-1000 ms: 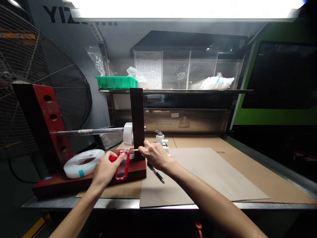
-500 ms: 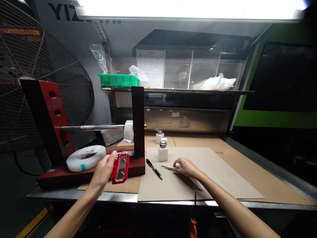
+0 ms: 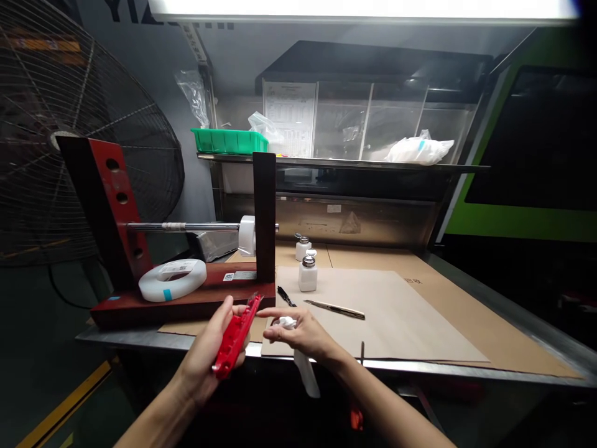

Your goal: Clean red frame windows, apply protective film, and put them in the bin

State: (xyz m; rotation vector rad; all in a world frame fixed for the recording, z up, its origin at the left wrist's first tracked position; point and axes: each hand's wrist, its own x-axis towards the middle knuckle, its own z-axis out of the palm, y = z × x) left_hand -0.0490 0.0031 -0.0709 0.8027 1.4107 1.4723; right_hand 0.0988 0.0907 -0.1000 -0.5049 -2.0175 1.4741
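Plainly, taking twelve as straight ahead over the bench and the red plastic part (image 3: 236,339) as the middle of the dial, the left hand (image 3: 209,351) is wrapped around that part, gripping it edge-up and tilted, out at the near side of the bench, with its upper end leaning toward one o'clock. At three o'clock the right hand (image 3: 303,333) has its fingers curled around a white cloth (image 3: 306,373), whose loose end hangs below the palm; its index finger stretches toward the part's upper end, and whether the tip touches cannot be told. A black pen (image 3: 286,297) lies at two o'clock, and a slim pointed tool (image 3: 334,308) rests between two and three on the flat cardboard sheet (image 3: 392,330). Farther out at two o'clock stand two small white bottles, the front bottle (image 3: 308,280) upright on the sheet and the rear bottle (image 3: 303,250) just behind it. At ten o'clock a wide clear tape roll (image 3: 156,287) lies on the base of the dark red stand (image 3: 265,211), while at twelve a narrow white roll (image 3: 247,236) sits on the metal rod (image 3: 205,228) against the upright. Higher at twelve, a green tray (image 3: 230,142) sits on the shelf (image 3: 345,163).
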